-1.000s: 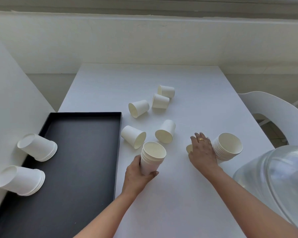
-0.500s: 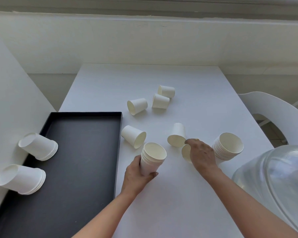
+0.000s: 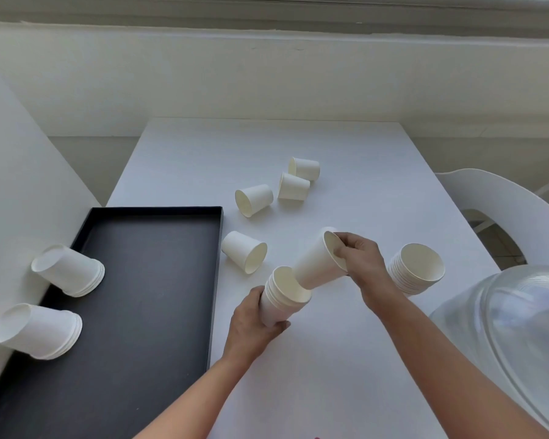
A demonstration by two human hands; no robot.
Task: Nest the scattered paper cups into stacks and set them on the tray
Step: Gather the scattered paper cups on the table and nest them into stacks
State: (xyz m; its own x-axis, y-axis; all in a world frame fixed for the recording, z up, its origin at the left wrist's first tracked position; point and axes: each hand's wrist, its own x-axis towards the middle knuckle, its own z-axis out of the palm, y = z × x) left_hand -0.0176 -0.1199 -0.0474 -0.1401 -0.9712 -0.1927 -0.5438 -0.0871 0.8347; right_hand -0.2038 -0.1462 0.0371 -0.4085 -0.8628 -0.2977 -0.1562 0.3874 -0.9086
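My left hand (image 3: 251, 324) grips a stack of nested white paper cups (image 3: 279, 299), mouth tilted up and right. My right hand (image 3: 358, 261) pinches the rim of a single cup (image 3: 317, 264), whose base touches the stack's mouth; another cup peeks out behind it. Loose cups lie on their sides on the white table: one (image 3: 244, 251) near the tray's corner and three farther back (image 3: 253, 200), (image 3: 293, 186), (image 3: 305, 168). Another stack (image 3: 415, 269) lies right of my right hand. The black tray (image 3: 159, 280) at left holds two stacks (image 3: 69, 270), (image 3: 35, 331) leaning on the wall.
A white wall panel (image 3: 19, 191) borders the tray on the left. A clear plastic dome (image 3: 520, 337) sits at the table's right near edge. A white chair (image 3: 501, 217) stands beyond the right side of the table (image 3: 330, 375).
My right hand picked a cup off the table and carried it left to the mouth of the stack. The left hand stayed in place holding the stack.
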